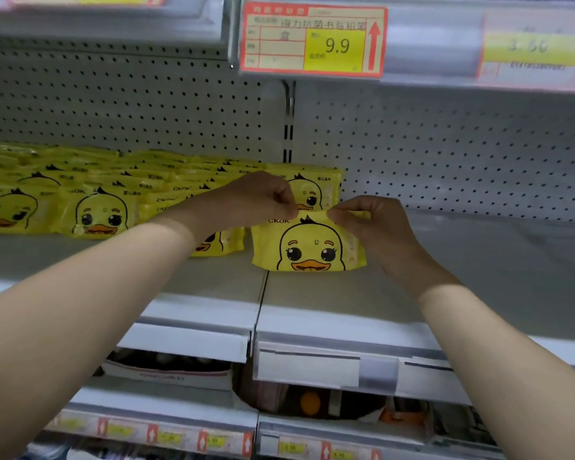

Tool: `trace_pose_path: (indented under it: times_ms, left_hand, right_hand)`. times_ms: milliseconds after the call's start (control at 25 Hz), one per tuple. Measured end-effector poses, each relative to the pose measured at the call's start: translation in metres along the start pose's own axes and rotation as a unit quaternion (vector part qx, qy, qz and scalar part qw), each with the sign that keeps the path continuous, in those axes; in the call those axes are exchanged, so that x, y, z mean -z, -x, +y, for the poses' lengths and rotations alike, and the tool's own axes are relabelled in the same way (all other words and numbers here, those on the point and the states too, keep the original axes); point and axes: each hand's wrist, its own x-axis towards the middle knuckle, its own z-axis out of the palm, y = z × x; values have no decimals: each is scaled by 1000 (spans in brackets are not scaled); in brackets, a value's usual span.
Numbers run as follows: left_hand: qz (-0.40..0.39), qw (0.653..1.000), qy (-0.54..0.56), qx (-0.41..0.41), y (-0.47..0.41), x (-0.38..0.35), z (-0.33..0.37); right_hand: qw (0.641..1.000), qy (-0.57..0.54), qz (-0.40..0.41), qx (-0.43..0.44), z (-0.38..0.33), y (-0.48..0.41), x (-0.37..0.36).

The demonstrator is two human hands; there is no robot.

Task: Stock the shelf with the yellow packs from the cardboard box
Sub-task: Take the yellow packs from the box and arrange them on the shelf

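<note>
Yellow duck-faced plastic packs already crowd the grey metal shelf left of the left hand, which with the right hand pinches another pack upright between them; bare shelf past the right hand suggests much remains.
</note>
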Motion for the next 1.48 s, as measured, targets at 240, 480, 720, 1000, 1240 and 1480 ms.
trace_pose_path:
  times_ms: [240,480,720,1000,1240,1480]
  left_hand:
    - [-84,951,-282,-92,-39,15,10]
    - [-59,931,-340,-117,-94,20,-1]
    - [-62,926,-360,-99,-124,14,-34]
    - [16,883,-458,-99,-129,-2,-43]
    - [108,898,-420,-79,-96,-10,-36]
    - [181,952,-246,2,15,-4,-11]
  right_hand:
    - [996,29,63,63,-12,-29,-14]
    - [965,228,48,118,-11,-72,-6]
    - [877,473,-16,79,13,-89,-27]
    - [804,593,-9,50,31,-97,-54]
    - [861,502,67,52,23,-78,-54]
    - [919,388,66,36,-18,-5,-39]
